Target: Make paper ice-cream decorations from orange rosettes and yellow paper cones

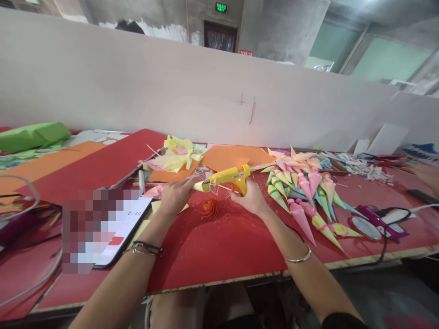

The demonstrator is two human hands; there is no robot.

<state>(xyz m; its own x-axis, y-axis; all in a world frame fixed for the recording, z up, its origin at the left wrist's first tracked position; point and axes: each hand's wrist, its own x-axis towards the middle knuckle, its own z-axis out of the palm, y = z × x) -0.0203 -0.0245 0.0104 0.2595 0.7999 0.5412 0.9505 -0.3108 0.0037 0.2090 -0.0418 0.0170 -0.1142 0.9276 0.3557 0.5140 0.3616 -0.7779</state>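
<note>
My right hand is wrapped round the grip of a yellow hot glue gun, whose nozzle points left. My left hand pinches a small piece of pale yellow paper right at the nozzle; whether the two touch I cannot tell. Below, on the red tabletop, sits an orange-red paper rosette, apart from both hands. Beyond my left hand lies a loose heap of pale yellow paper pieces.
To the right is a pile of pastel paper cones, with a purple device and cables beside it. A lit phone lies left of my left forearm. Red and orange sheets cover the left side. A white partition stands behind.
</note>
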